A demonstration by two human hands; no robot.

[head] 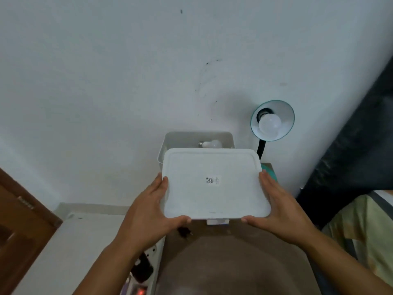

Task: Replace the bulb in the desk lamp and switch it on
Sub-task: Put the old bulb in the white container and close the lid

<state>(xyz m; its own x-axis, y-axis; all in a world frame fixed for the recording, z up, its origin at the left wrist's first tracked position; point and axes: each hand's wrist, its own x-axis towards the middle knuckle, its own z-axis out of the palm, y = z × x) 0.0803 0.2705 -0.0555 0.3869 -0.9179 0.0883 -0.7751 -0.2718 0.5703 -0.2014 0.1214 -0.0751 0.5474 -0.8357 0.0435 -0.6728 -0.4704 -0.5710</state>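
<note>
White plastic is what we hold: a flat lid (214, 184) with a small sticker in its middle. Our left hand (148, 209) grips its left edge, with the fingers (162, 184) curled up along the side and the thumb pressed on the near corner. Our right hand (280, 207) grips the right edge the same way, thumb on the other near corner. Both hands are closed on the lid, and we hold it up in the air, tilted a little toward us.

Just behind the lid sits an open white box (170, 143). A spare bulb (211, 144) lies on its side in there, with its metal end pointing left. It is past our fingers and not touching them.

To the right of the box stands the desk lamp (273, 120). Its shade is teal and turned toward us, with a round white bulb (270, 125) in it, not lit. The black bendy neck goes down behind the lid.

Under our hands is a brown worktop (234, 262). A black plug (184, 232) lies on it near our left thumb. A white power strip (144, 271) sits at the left edge. A pale wall (106, 81) with a few dark marks is behind it all, and a brown door (19, 226) is at the far left.
</note>
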